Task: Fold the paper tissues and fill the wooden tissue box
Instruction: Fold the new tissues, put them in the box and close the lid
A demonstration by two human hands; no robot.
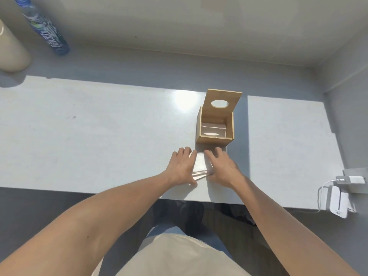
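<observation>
A wooden tissue box (214,139) stands on the white table, right of centre. Its hinged lid (223,96) with an oval hole is tipped up at the back. White folded tissues (213,128) lie inside at the bottom. Just in front of the box a white paper tissue (200,164) lies flat on the table. My left hand (182,166) presses on its left edge with fingers spread. My right hand (223,168) lies flat on its right side, fingertips near the box's front wall.
A blue labelled bottle (45,28) and a cream cylinder (12,50) stand at the far left. White chargers with a cable (338,194) sit at the table's right front corner. The table's front edge (79,191) runs just below my wrists.
</observation>
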